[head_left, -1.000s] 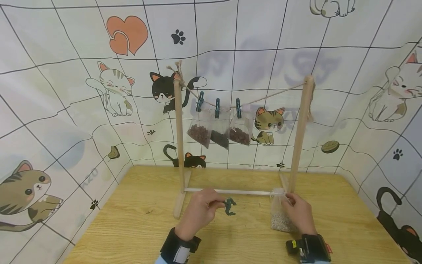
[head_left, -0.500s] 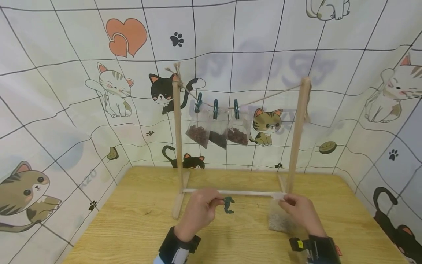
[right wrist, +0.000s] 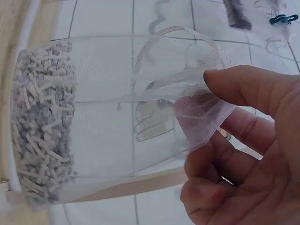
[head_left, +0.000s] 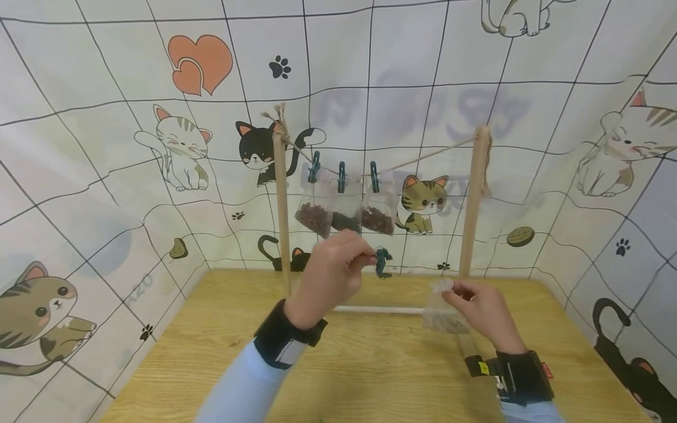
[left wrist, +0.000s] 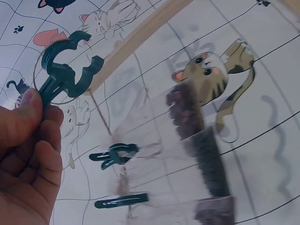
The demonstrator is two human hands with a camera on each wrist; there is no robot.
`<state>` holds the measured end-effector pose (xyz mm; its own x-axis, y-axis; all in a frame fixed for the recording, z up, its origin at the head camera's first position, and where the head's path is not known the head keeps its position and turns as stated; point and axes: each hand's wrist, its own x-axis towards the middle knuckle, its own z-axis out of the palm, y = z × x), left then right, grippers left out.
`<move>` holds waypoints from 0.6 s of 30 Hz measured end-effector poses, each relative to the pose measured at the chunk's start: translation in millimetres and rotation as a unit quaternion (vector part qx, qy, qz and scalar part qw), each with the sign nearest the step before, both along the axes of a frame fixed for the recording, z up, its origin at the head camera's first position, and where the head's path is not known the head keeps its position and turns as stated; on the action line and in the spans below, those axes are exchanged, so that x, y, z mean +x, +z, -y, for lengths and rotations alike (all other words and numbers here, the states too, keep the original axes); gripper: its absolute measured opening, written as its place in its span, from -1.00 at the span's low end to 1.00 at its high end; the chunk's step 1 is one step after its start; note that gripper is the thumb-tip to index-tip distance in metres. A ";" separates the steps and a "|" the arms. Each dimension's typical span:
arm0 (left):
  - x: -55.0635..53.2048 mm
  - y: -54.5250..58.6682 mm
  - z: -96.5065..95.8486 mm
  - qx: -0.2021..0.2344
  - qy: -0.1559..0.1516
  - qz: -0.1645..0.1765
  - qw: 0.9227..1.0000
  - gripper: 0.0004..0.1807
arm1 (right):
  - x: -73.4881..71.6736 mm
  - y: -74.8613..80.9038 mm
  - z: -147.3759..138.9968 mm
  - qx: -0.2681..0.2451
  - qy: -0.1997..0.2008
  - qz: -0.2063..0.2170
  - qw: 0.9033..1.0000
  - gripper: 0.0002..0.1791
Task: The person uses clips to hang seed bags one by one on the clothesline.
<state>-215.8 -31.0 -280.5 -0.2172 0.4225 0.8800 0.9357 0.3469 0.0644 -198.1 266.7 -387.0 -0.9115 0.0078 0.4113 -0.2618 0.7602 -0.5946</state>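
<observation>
In front of the rack, my left hand [head_left: 334, 270] pinches a dark green clothespin [head_left: 382, 262] by its handle ends; in the left wrist view the clothespin [left wrist: 70, 70] has its jaws spread apart. My right hand [head_left: 483, 308] pinches the top corner of a sheer mesh bag [right wrist: 108, 136], which hangs above the table with pale short granules in its bottom. Between the hands and the wall, three filled bags hang from a string [head_left: 428, 155]: a reddish-brown one [head_left: 313, 218], a dark one [head_left: 345, 221] and another reddish-brown one [head_left: 378, 220]. Green clothespins [head_left: 341, 177] hold them.
The string runs between two wooden posts, the left post [head_left: 281, 205] and the right post [head_left: 476, 200]. A pale crossbar [head_left: 381, 309] joins them low down. The rack stands on a wooden table [head_left: 370, 376], backed by a cat-print sheet [head_left: 402, 59].
Both hands have risen. My left hand has brought the clothespin up and slightly right, towards the hanging bags; my right hand has lifted the mesh bag off the table.
</observation>
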 end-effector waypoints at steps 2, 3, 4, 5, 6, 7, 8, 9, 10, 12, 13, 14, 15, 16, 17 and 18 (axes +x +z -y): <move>-4.6 15.1 -4.4 0.000 0.006 -0.009 1.000 -0.87 | -2.0 9.5 1.9 0.000 0.003 -0.001 1.000 -0.88; -6.7 22.3 -6.4 -0.001 0.009 -0.013 1.000 -0.88 | -3.2 14.5 3.0 -0.001 0.006 -0.001 1.000 -0.89; -8.8 29.1 -8.3 -0.002 0.012 -0.017 1.000 -0.88 | -4.5 19.2 4.0 -0.003 0.009 0.001 1.000 -0.88; -10.6 35.8 -10.2 -0.003 0.013 -0.020 1.000 -0.88 | -5.6 24.1 5.2 -0.006 0.013 0.002 1.000 -0.88; -12.3 42.5 -12.1 -0.004 0.014 -0.022 1.000 -0.88 | -7.0 29.0 6.4 -0.010 0.018 0.004 1.000 -0.88; -14.0 49.1 -14.0 -0.004 0.014 -0.023 1.000 -0.88 | -8.4 33.7 7.6 -0.013 0.022 0.003 1.000 -0.88; -15.6 55.7 -15.9 -0.004 0.015 -0.022 1.000 -0.88 | -10.1 38.3 8.8 -0.019 0.028 0.001 0.999 -0.88; -17.5 62.0 -17.9 -0.004 0.016 -0.020 1.000 -0.88 | -11.8 42.6 9.8 -0.024 0.032 -0.003 0.999 -0.88; -19.5 68.2 -20.0 -0.004 0.019 -0.016 1.000 -0.87 | -13.5 46.8 10.8 -0.030 0.036 -0.008 0.999 -0.88; -24.8 79.8 -24.5 -0.007 0.028 -0.004 1.000 -0.87 | -16.9 54.8 12.8 -0.045 0.043 -0.018 0.998 -0.87; -27.6 85.0 -26.7 -0.010 0.035 0.003 0.999 -0.87 | -18.7 58.7 13.6 -0.052 0.045 -0.023 0.997 -0.87; -30.3 89.9 -28.8 -0.014 0.043 0.010 0.999 -0.87 | -20.5 62.5 14.4 -0.060 0.046 -0.027 0.997 -0.86; -33.3 94.4 -30.9 -0.018 0.051 0.017 0.998 -0.87 | -22.0 66.5 15.2 -0.069 0.047 -0.031 0.996 -0.85; -35.6 98.9 -32.9 -0.023 0.059 0.024 0.998 -0.87 | -23.8 70.6 15.8 -0.078 0.049 -0.033 0.995 -0.84; -37.7 103.2 -34.8 -0.027 0.067 0.031 0.997 -0.87 | -25.3 74.8 16.4 -0.086 0.049 -0.035 0.994 -0.83; -39.5 107.6 -36.5 -0.032 0.075 0.038 0.996 -0.88 | -27.1 79.3 17.0 -0.091 0.047 -0.037 0.994 -0.82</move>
<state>-255.3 5.5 -172.9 -0.3461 0.4349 0.8313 0.8667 0.4875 0.1058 -225.1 249.8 -307.7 -0.8789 0.0048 0.4769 -0.3747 0.6116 -0.6968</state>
